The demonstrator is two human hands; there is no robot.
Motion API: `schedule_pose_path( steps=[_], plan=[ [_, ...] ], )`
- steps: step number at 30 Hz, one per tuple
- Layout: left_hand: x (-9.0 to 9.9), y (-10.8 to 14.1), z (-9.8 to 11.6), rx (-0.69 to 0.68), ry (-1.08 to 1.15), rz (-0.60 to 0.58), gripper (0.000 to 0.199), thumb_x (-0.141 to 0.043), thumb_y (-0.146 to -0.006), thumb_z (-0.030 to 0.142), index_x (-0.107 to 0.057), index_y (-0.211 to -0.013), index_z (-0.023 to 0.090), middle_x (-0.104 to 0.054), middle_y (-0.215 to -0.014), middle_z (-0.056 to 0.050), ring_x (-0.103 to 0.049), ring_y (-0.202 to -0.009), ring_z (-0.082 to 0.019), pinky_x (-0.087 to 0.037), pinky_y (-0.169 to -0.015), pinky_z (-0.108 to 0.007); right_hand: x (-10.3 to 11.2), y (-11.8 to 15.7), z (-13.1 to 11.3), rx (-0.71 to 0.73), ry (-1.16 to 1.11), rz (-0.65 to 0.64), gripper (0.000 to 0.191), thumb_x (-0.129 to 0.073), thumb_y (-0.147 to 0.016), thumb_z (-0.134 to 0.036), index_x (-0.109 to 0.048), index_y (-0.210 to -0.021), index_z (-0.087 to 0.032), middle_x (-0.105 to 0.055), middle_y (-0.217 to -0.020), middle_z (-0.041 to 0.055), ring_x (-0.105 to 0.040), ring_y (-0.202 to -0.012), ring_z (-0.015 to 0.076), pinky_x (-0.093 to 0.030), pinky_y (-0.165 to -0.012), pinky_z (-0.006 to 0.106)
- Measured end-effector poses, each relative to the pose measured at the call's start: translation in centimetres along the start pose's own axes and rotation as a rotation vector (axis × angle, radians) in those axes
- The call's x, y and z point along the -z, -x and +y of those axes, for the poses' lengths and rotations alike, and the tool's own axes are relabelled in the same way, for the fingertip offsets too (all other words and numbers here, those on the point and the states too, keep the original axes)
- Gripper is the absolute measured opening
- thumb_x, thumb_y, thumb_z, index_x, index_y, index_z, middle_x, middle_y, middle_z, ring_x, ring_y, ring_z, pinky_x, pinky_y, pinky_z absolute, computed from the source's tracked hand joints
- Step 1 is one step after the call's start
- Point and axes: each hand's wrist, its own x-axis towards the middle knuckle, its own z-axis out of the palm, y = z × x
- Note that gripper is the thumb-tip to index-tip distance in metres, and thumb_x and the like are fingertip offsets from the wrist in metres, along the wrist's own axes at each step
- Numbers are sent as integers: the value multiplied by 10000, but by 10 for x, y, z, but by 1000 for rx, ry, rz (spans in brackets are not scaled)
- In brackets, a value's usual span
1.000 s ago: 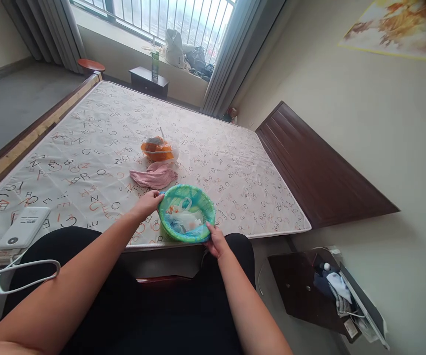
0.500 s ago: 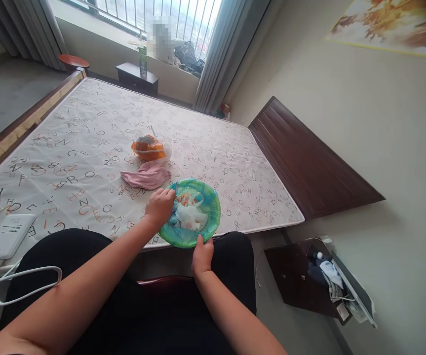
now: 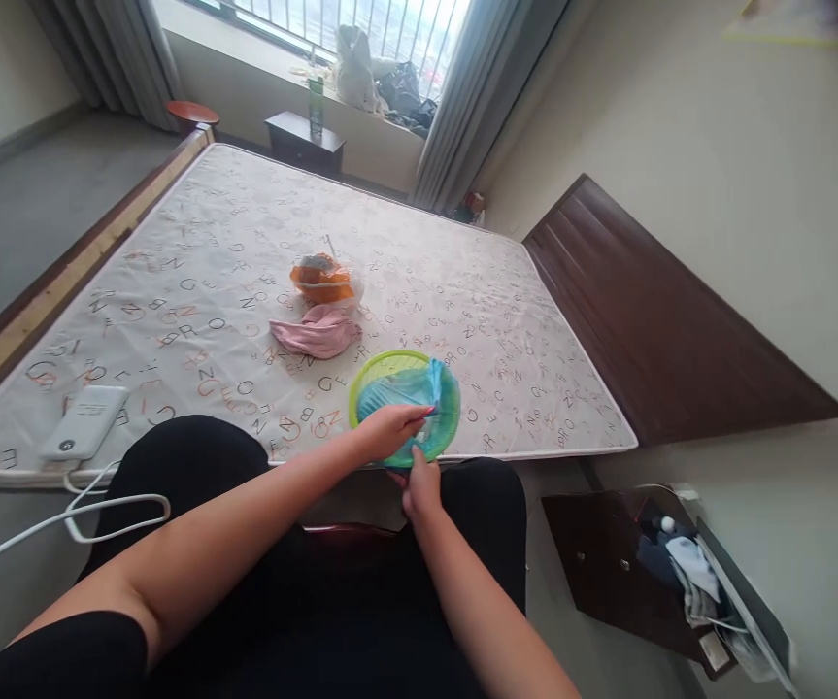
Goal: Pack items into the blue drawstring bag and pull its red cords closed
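A yellow-green mesh wastebasket point(image 3: 354, 400) stands tilted at the bed's near edge, between my knees. A thin blue plastic bin bag point(image 3: 395, 388) is loose from the left part of the rim and folded inward across the opening. My left hand point(image 3: 389, 430) pinches the gathered edge of this bag over the basket's mouth. My right hand point(image 3: 422, 483) grips the near rim of the basket, its thumb on top. The bag mostly covers the contents; a little white shows near the fingers.
On the mattress point(image 3: 506, 340) lie a pink cloth point(image 3: 320, 332), an orange item in a clear bag point(image 3: 323, 280) and a white power bank point(image 3: 84, 423) with a cable point(image 3: 117, 503). A dark headboard point(image 3: 666, 320) and a cluttered nightstand point(image 3: 600, 563) stand to the right.
My left hand has moved right across the basket, drawing the bag's edge off the left rim and inward. The yellow-green rim is now bare there, and the white contents are largely covered.
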Motion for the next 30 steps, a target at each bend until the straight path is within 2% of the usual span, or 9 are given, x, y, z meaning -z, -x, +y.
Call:
schedule_pose_path(
  steps=[2,6,9,11,15,19,24,27,30],
  plan=[
    [8,0,2,-30,107,51,388,-471,-1022,398,-765,-1129,168,-690,-804,-64,-605,-728,-186,-505,-717,-311,8,-11,-11,-52,13,14,488,-770,-791,-359,-603,-1229,-226,-763,-947,24,-733,-726,193,-610,-559,290],
    [26,0,-10,-5,277,221,414,-504,-1018,440,-749,-1196,157,-633,-745,-32,-544,-678,-144,-482,-667,-269,25,-39,-41,-5,41,78,441,-825,-756,-419,-598,-1072,-211,-725,-805,-10,-685,-619,163,-572,-511,259],
    [39,0,-23,12,347,291,434,-533,-1009,452,-744,-1250,159,-652,-757,-48,-567,-701,-160,-495,-685,-286,34,-57,-67,-3,30,-18,383,-831,-766,-419,-568,-957,-217,-675,-719,-46,-651,-584,138,-576,-535,253],
    [46,-1,-30,26,362,286,451,-537,-1008,469,-744,-1270,166,-654,-747,-47,-577,-699,-164,-501,-691,-291,37,-66,-82,-3,62,-94,362,-839,-773,-368,-537,-915,-228,-647,-682,-67,-640,-576,124,-580,-557,243],
    [52,-4,-34,51,324,131,503,-556,-987,485,-704,-1362,183,-673,-753,-25,-604,-705,-158,-524,-738,-283,33,-72,-100,-14,135,-171,414,-877,-718,-230,-557,-981,-224,-725,-815,-21,-682,-643,140,-587,-565,248],
    [48,2,-14,2,156,48,449,-543,-987,382,-713,-1370,222,-772,-996,-69,-678,-866,-192,-538,-827,-289,12,-56,-86,-61,78,-226,435,-859,-710,-186,-580,-1041,-217,-744,-885,4,-704,-704,158,-601,-596,260],
    [32,17,20,-181,-135,-126,511,-569,-935,208,-692,-1409,353,-795,-1058,-62,-704,-783,-220,-499,-716,-296,-18,-18,-35,-106,-26,-286,340,-791,-781,-233,-594,-1059,-219,-728,-862,2,-693,-704,163,-595,-606,263],
    [29,22,24,-145,-148,-78,507,-562,-925,203,-704,-1393,333,-795,-1026,-69,-708,-771,-228,-500,-717,-302,-20,-11,-24,-123,-67,-313,324,-746,-845,-328,-598,-1119,-240,-745,-976,15,-717,-779,178,-604,-629,280],
    [41,20,17,-48,-86,78,422,-557,-955,290,-730,-1338,253,-782,-937,-91,-706,-785,-233,-528,-788,-322,-14,-20,-36,-99,-98,-260,359,-794,-802,-307,-592,-1094,-254,-751,-988,-2,-724,-820,168,-612,-670,273]
  ],
)
